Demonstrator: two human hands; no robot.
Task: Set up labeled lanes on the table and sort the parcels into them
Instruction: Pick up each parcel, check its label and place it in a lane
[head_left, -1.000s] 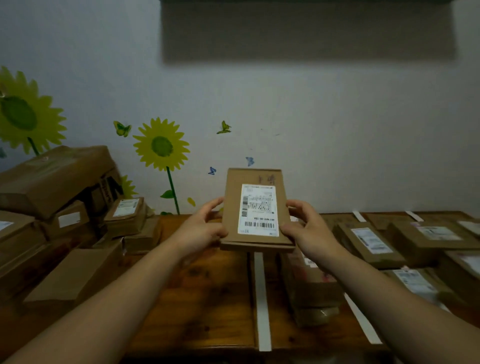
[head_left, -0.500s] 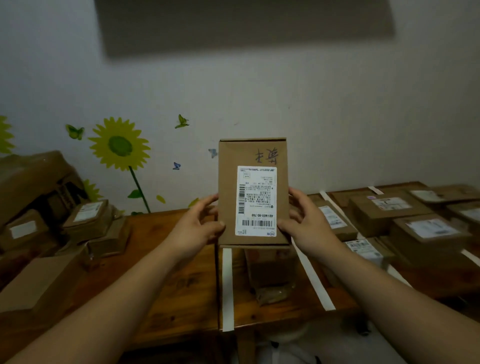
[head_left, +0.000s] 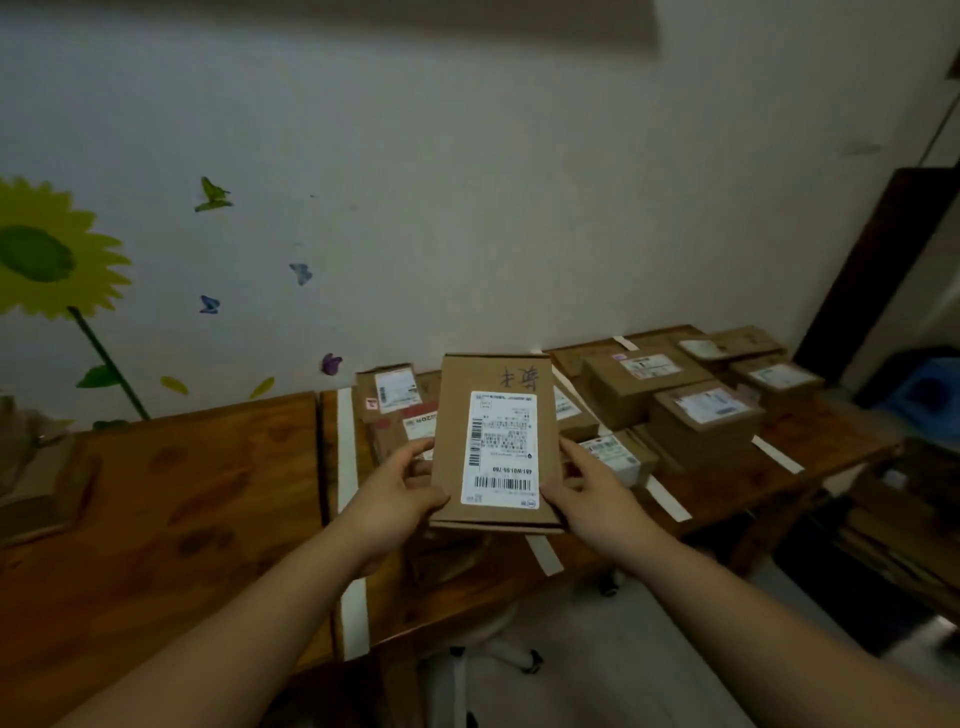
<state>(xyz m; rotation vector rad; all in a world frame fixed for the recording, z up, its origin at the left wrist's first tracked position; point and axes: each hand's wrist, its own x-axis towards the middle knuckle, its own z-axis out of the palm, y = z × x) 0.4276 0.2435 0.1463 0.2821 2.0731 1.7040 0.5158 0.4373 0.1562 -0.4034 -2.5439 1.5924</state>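
Observation:
I hold a flat brown cardboard parcel (head_left: 496, 395) with a white shipping label and handwriting near its top, raised above the wooden table (head_left: 197, 499). My left hand (head_left: 397, 493) grips its lower left edge and my right hand (head_left: 589, 491) grips its lower right edge. White tape strips (head_left: 347, 457) run front to back across the table and mark lanes. Parcels (head_left: 395, 400) lie in the lane right behind the held one. Further right, more labelled boxes (head_left: 704, 421) fill the other lanes.
A brown box (head_left: 36, 499) sits at the table's left edge. A white stool base (head_left: 483, 649) stands on the floor under the table. A dark shelf with cardboard (head_left: 909, 525) and a blue object (head_left: 930, 387) stand at the right. The wall carries sunflower and butterfly stickers.
My view has swung to the right, so the left box pile has left the frame and the right lanes show more. The parcel sits a little lower, still in both hands.

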